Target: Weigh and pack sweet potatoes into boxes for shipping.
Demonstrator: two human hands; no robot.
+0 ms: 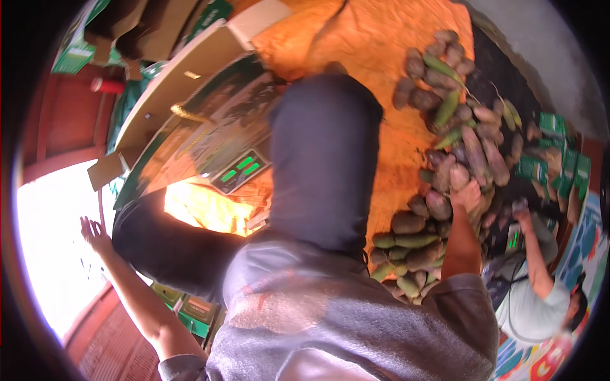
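On my right, my right hand [467,197] reaches into a long pile of reddish-brown and purplish tubers that look like sweet potatoes. Its fingers are closed on a pinkish-brown sweet potato [459,176]; part of the grip is hidden. Long green vegetables [447,109] lie among the tubers. Out to my left, in front of the bright opening, my left hand [95,235] is held with its fingers apart and nothing in it.
A large cardboard box [210,108] stands ahead left beside a digital scale [238,171] with green displays. Orange sheeting [381,38] covers the floor. At right, a co-worker [540,298] reaches near another scale [513,236]; green boxes [553,165] are stacked beyond.
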